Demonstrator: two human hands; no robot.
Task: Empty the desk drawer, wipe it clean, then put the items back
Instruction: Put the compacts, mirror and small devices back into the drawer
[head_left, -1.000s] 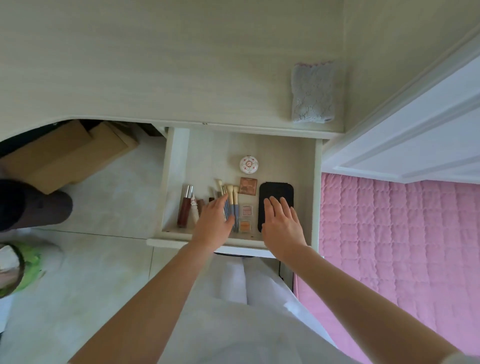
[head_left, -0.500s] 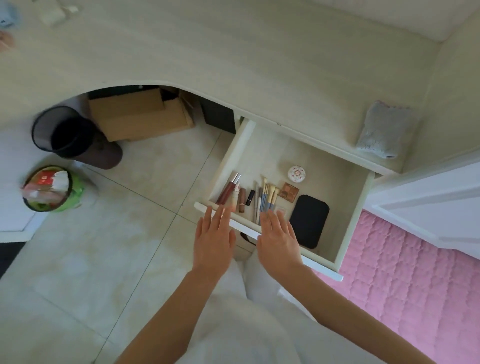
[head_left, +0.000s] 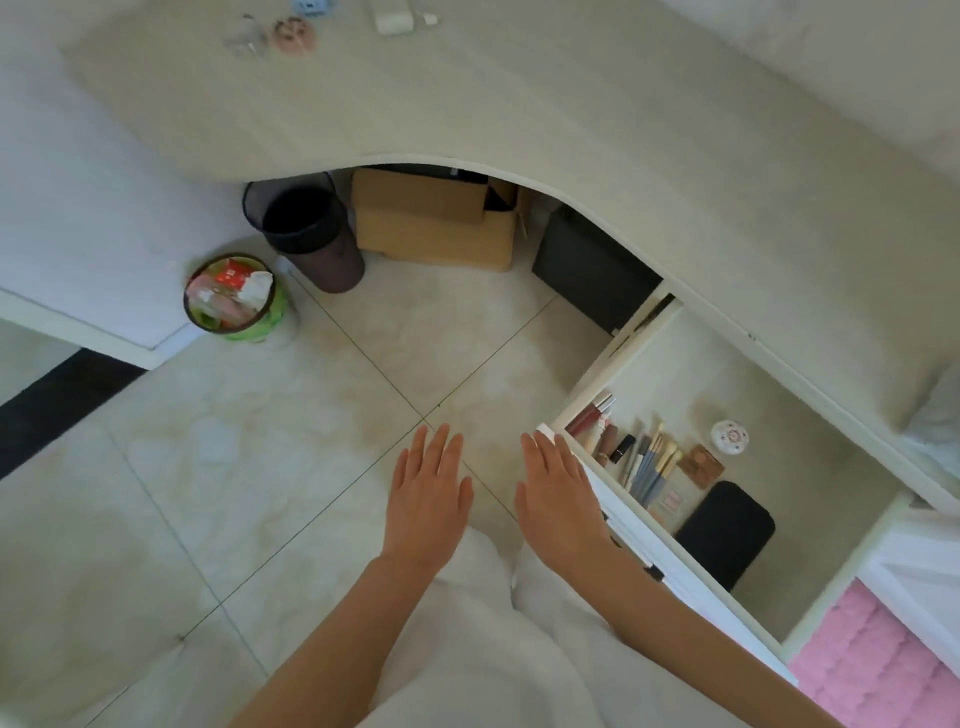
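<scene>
The drawer (head_left: 810, 415) is standing pulled out under the desk (head_left: 519, 104), at the right of the view, with its things lying inside. Its back end is hiding under the desk edge, and the right wall is running close to the frame edge. A grey cloth (head_left: 937, 415) on the desk is showing only as a sliver, cut off at the right. Small things at the desk's far edge are blurring together and are hard to name.

Inside, tubes (head_left: 589, 415) and a lipstick (head_left: 622, 448) are lying at the left end, brushes (head_left: 649, 465) beside them, then a brown compact (head_left: 701, 466), a round tin (head_left: 729, 437) further back, and a black pouch (head_left: 724, 535) nearest the front. A pale card under the brushes is too faint to read.

The left hand (head_left: 426, 499) is hovering flat over the floor (head_left: 260, 467), fingers straight and slightly spread, holding nothing. The right hand (head_left: 561, 499) is likewise flat and empty, its outer edge overlapping the drawer's front left corner; whether it is touching the front is unclear. Both forearms are crossing a white garment (head_left: 467, 649) that is covering the lower middle.

Left of the drawer, tiled floor is lying open. Under the desk, a black bin (head_left: 306, 228), a box (head_left: 436, 223) and a dark case (head_left: 592, 275) are sitting, with a green bin (head_left: 234, 299) of rubbish nearer. A pink quilt (head_left: 872, 670) is filling the lower right corner.
</scene>
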